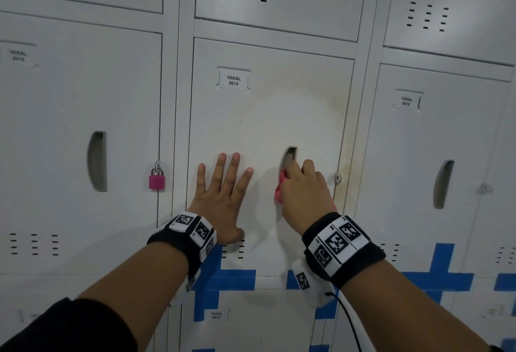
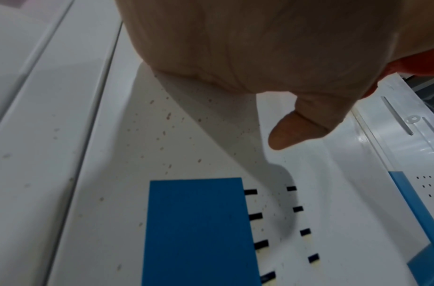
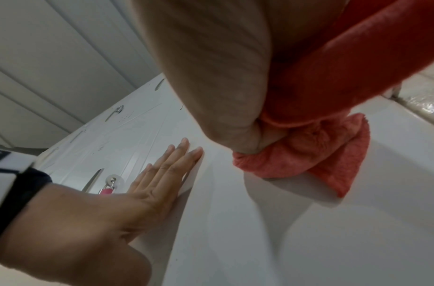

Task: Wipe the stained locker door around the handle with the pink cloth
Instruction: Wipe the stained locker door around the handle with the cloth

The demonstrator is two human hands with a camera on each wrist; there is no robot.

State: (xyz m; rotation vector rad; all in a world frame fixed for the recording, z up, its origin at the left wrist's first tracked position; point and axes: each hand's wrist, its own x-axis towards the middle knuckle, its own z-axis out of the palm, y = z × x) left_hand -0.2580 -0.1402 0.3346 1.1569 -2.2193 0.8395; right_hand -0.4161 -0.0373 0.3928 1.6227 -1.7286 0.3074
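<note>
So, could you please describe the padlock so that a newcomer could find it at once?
Start at the locker door labelled YAKAL 0014, where the left hand lies flat. Just left of that door, the padlock hangs on the neighbouring locker's hasp. It is the only pink lock visible.

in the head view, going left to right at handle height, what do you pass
recessed handle of the left locker → pink padlock → left hand flat on the locker door → pink cloth → right hand → latch tab → recessed handle of the right locker
</note>
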